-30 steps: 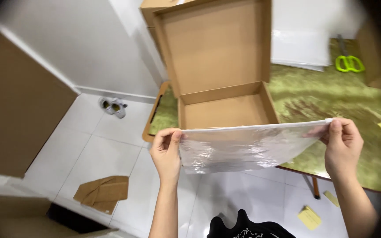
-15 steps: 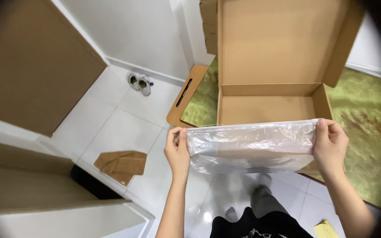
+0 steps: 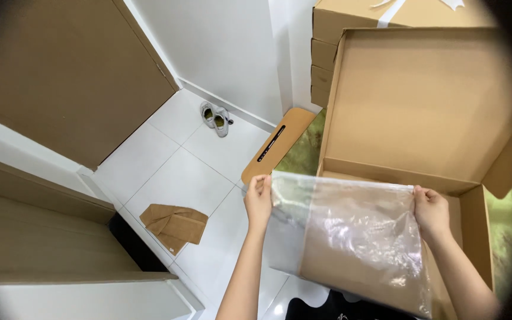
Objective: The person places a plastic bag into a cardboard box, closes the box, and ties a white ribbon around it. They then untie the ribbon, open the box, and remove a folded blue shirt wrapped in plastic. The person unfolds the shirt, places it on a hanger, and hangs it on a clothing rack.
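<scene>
Green table [image 3: 508, 220] under open cardboard box [image 3: 422, 112]

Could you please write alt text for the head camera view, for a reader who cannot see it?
A person's left hand and right hand hold a clear plastic bag stretched by its top corners in front of an open cardboard box on a green-topped table. On the white tiled floor lie a pair of shoes and a crumpled brown paper piece.

box floor [image 3: 357, 278] veiled by plastic bag [image 3: 351, 237], stacked boxes [image 3: 386, 12] cropped
</scene>
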